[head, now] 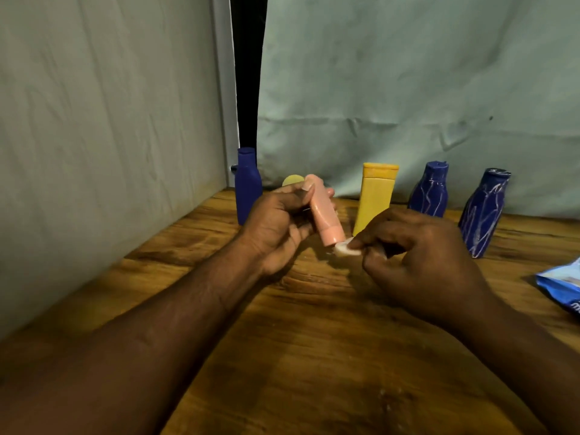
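The right hand (417,255) has its thumb and forefinger pressed together on a small white pad (345,250), pinching it by its right edge, while the other fingers curl loosely behind. Touching the pad's left edge is the capped lower end of a pink bottle (324,211), which slants up and away to the left. The left hand (279,227) grips this bottle round its middle, the thumb lying along the upper part and the fingers wrapped round from behind. Both hands are above a wooden table (314,340); whether the pad rests on the wood cannot be told. Just behind the right fingertips stands a yellow bottle (375,196), upright. Beyond the left thumb a small round yellow thing (293,180) peeps out, and left of it stands a plain blue bottle (248,186). To the right of the yellow bottle are two blue bottles streaked with white, the farther streaked bottle (430,191) near the back and the nearer streaked bottle (483,211) leaning a little, beside the right knuckles. Well off to the right of the right wrist lies a blue packet (561,285), cut by the edge of the view. Pale cloth (408,89) hangs behind.
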